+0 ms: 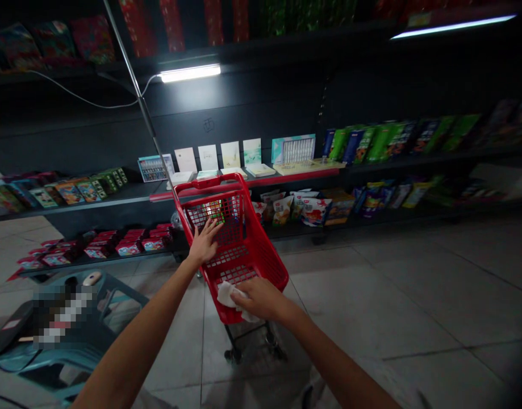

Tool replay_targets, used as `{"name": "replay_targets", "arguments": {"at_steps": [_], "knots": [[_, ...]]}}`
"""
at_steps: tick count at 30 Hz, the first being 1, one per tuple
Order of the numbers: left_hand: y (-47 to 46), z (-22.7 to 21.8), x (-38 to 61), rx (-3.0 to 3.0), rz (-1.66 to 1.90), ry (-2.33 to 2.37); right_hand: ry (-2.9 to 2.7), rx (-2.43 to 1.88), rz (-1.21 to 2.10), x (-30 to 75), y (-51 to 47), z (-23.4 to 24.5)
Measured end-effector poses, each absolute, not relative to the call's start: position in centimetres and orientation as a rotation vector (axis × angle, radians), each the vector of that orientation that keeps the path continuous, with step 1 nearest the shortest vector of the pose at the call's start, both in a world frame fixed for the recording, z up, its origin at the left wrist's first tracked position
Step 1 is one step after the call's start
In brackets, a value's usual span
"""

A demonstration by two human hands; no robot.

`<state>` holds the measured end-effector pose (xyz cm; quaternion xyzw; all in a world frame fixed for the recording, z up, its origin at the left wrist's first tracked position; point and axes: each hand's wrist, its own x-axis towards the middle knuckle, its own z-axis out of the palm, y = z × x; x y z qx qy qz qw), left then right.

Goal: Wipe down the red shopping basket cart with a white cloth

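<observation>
A small red plastic shopping cart (267, 253) stands on the tiled floor in front of me. My left hand (205, 241) is over the left side of its basket, fingers spread and holding nothing; whether it touches the mesh I cannot tell. At the near rim of the basket, my right hand (261, 298) grips a crumpled white cloth (229, 294). Part of the cloth hangs against the red rim, and the rest is hidden under my fingers. Black wheels show beneath the basket.
Behind the cart, a dark shelf (269, 182) carries upright booklets (207, 158), with snack bags (314, 210) below. A metal pole (147, 116) rises at the cart's left. Near left stands a blue-green plastic stool (79, 343) with things on it, partly blurred.
</observation>
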<state>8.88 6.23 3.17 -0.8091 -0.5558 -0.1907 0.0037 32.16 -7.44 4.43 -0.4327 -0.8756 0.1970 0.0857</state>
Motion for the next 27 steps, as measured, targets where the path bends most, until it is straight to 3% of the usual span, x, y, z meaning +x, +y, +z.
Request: {"name": "replay_targets", "arguments": {"at_steps": [27], "knots": [[5.94,3.1,9.05,-2.54,-0.682,-1.697,-2.574,-1.283,0.509,31.58,-7.74,3.72]]}}
